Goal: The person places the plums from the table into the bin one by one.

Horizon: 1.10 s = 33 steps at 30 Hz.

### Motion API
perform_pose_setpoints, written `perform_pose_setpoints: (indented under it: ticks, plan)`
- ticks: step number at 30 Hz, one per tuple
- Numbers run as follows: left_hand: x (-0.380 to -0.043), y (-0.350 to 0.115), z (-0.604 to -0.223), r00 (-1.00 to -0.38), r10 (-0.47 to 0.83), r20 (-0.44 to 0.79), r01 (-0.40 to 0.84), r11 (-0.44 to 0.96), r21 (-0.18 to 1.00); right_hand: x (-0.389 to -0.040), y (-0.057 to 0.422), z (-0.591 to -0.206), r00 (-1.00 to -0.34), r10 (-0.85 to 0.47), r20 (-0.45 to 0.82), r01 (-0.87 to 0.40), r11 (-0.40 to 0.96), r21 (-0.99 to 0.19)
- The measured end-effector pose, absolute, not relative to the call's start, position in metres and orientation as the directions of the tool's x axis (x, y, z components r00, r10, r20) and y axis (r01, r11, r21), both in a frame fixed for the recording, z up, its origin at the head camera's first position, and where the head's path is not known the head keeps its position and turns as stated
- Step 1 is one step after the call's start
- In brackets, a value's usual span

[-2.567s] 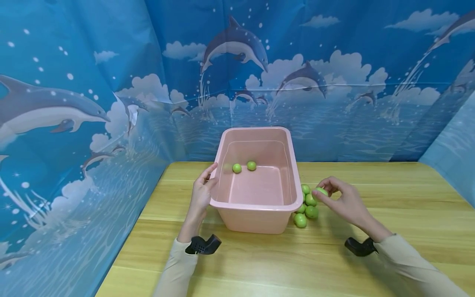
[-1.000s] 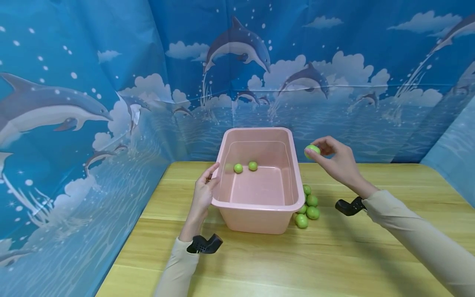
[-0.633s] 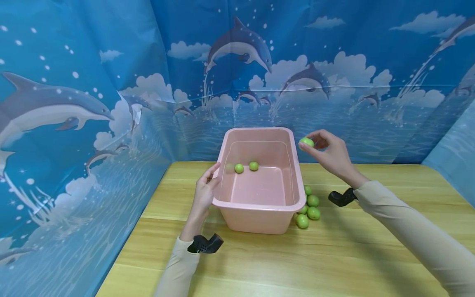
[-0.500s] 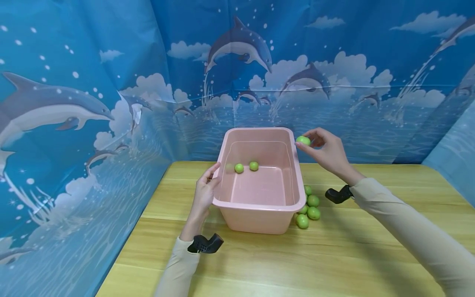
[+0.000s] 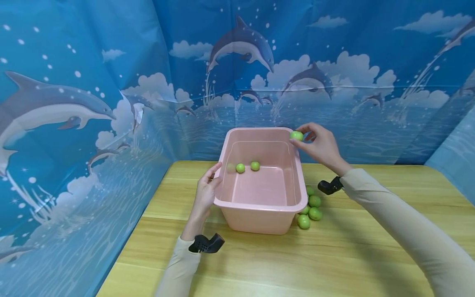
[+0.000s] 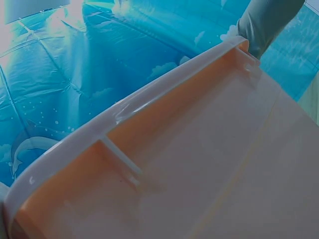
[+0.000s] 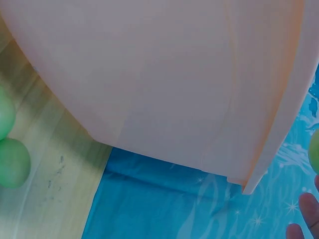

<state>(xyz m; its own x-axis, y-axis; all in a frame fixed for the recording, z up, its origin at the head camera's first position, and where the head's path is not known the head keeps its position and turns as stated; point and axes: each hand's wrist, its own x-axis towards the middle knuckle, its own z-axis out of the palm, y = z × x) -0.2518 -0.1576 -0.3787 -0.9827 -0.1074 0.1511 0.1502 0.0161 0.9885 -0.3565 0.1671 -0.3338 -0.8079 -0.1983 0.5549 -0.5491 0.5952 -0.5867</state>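
Note:
My right hand [image 5: 317, 144] pinches a small round green fruit [image 5: 296, 136] between thumb and fingertips, over the far right corner of a pink plastic tub [image 5: 261, 207]. In the right wrist view, that fruit [image 7: 314, 152] and a few fingertips [image 7: 310, 211] show at the right edge. My left hand [image 5: 205, 192] holds the tub's left rim, with thumb and fingers at its edge. Inside the tub lie two green fruits, one [image 5: 240, 168] beside the other [image 5: 255, 166]. The tub's outer wall [image 6: 214, 144] fills much of the left wrist view, hiding most of the left hand.
Several more green fruits [image 5: 314, 201] lie in a cluster against the tub's right side, partly hidden by it. Everything stands on a wooden table [image 5: 259, 264]. A blue dolphin-print curtain [image 5: 334, 82] hangs behind the table and along its left side.
My right hand has lifted a green fruit from the cluster beside the tub and carried it up and left over the rim. My left hand has stayed at the tub's left rim.

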Motion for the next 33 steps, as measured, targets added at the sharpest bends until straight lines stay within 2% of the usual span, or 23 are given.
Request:
perform_pose_setpoints:
  ticks: [13,33]
  plan:
    - [-0.252,-0.158,-0.379,-0.984,-0.102,0.149,0.149,0.012,0.989,-0.370,0.159,-0.334,-0.855,-0.188,0.483,-0.483,0.627,-0.611]
    - [-0.251,-0.157,-0.378,-0.984,-0.107,0.143,0.141,0.022,0.990,-0.381,0.145,-0.336,-0.889,-0.202,0.411,-0.440,0.629,-0.641]
